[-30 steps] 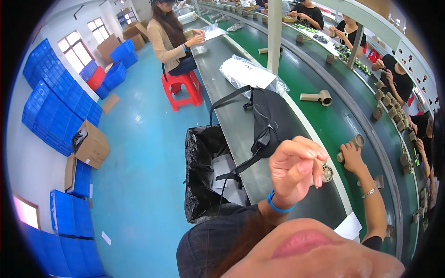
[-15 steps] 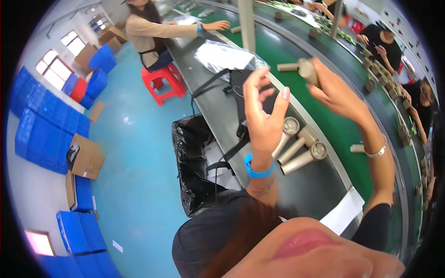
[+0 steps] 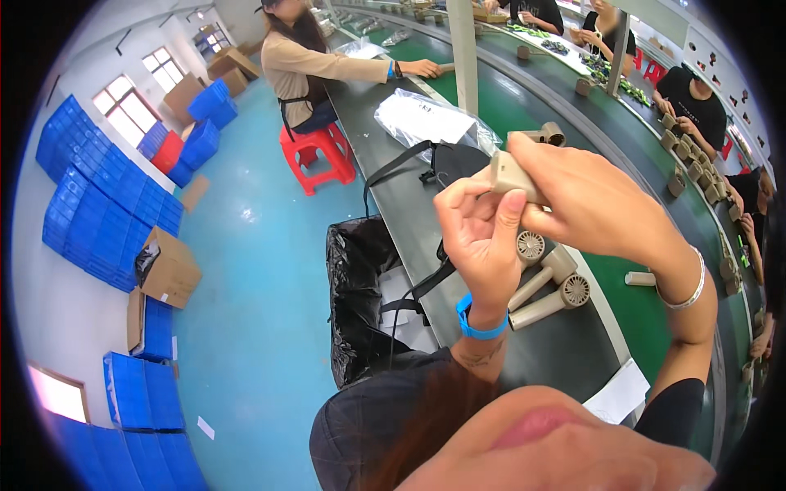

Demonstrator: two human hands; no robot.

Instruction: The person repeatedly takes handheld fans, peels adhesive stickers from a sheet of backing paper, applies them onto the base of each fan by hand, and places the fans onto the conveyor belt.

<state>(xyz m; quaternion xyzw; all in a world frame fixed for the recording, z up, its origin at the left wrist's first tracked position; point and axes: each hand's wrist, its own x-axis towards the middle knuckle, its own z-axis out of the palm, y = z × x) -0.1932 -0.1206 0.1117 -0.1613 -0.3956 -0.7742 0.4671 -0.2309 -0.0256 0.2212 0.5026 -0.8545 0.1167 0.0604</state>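
In front of me my right hand (image 3: 585, 192) grips a beige handheld fan (image 3: 512, 176), wrapped over its top so most of it is hidden. My left hand (image 3: 483, 237), palm turned up, meets it from below, with thumb and curled fingertips against its near end. Just below and beyond my left wrist, several similar fans lie on the grey worktop: one shows a round grille (image 3: 530, 245), another a plain head (image 3: 560, 263), and the nearest fan (image 3: 547, 304) has its grille facing up. Behind my right hand another fan (image 3: 550, 133) lies on the green belt.
A black bag (image 3: 458, 164) and a plastic-wrapped white packet (image 3: 430, 119) lie on the worktop (image 3: 409, 204). Below its left edge stands a black-lined bin (image 3: 348, 311). A co-worker sits on a red stool (image 3: 315, 159). A beige piece (image 3: 640, 278) lies on the green belt.
My right hand has brought the fan left and nearer, down to my left hand. My left hand has gone from open and apart to holding the fan's end. The view has shifted slightly.
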